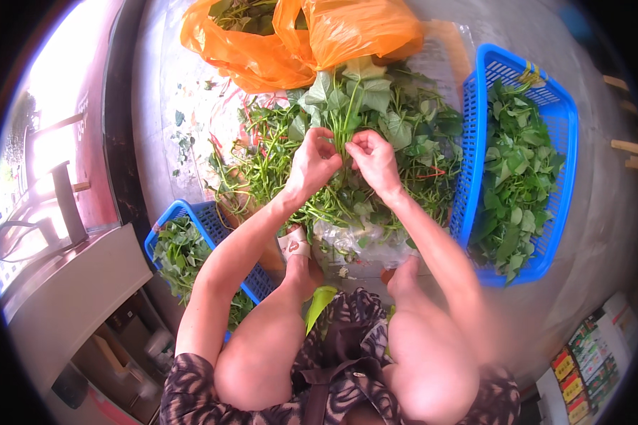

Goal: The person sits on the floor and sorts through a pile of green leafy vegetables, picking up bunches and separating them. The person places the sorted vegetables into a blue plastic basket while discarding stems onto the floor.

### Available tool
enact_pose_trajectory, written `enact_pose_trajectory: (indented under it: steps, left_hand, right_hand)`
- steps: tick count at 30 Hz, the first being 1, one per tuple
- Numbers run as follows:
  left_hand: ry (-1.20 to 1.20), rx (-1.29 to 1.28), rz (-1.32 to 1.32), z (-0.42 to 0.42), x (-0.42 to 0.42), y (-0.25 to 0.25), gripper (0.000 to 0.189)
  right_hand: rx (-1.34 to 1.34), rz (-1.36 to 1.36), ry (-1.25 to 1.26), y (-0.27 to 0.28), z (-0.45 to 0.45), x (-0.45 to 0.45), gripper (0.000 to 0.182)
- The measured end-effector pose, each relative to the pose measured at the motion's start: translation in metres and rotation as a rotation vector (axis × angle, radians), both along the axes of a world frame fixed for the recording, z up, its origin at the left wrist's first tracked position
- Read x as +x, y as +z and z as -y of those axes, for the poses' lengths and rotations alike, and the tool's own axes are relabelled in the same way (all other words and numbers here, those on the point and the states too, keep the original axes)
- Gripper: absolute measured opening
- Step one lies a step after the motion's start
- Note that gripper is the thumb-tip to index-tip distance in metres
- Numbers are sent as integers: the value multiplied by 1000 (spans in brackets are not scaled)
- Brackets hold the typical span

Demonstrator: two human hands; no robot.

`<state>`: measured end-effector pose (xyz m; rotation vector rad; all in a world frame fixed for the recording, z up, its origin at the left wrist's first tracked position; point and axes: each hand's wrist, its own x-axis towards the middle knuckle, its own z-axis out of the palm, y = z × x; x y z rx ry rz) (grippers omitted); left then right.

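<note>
A bunch of leafy green stems, which look like sweet potato greens, stands upright between my two hands. My left hand has its fingers curled at the left side of the stems. On the right side, my right hand pinches the stems between thumb and forefinger. The lower ends of the bunch are partly hidden by the hands. Beneath lies a wide heap of loose stems and leaves, spread over plastic sheeting on the floor.
Orange plastic bags with greens lie beyond the heap. A blue plastic basket of leaves stands at right; another blue basket with greens is at left. Boxes sit at lower right, a cabinet at lower left.
</note>
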<state>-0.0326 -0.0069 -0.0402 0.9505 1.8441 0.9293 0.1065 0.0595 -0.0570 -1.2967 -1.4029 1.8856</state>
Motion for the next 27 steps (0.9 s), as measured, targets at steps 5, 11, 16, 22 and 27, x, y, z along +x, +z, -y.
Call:
enact_pose_trajectory:
  steps: [5, 11, 16, 22, 27]
  left_hand:
    - [159, 88, 256, 11, 11, 33, 43]
    - [154, 184, 454, 11, 30, 32, 36]
    - [-8, 232, 163, 4, 33, 48, 29]
    - [23, 151, 228, -9, 32, 51, 27]
    - [166, -40, 737, -12, 29, 51, 25]
  right_hand:
    - [-202, -376, -120, 40, 6, 12, 10]
    - [100, -116, 19, 57, 5, 14, 7]
    - [70, -147, -71, 62, 3, 19, 6]
    - [172, -65, -221, 84, 10, 26, 10]
    - [1005, -98, 208, 66, 22, 43, 24]
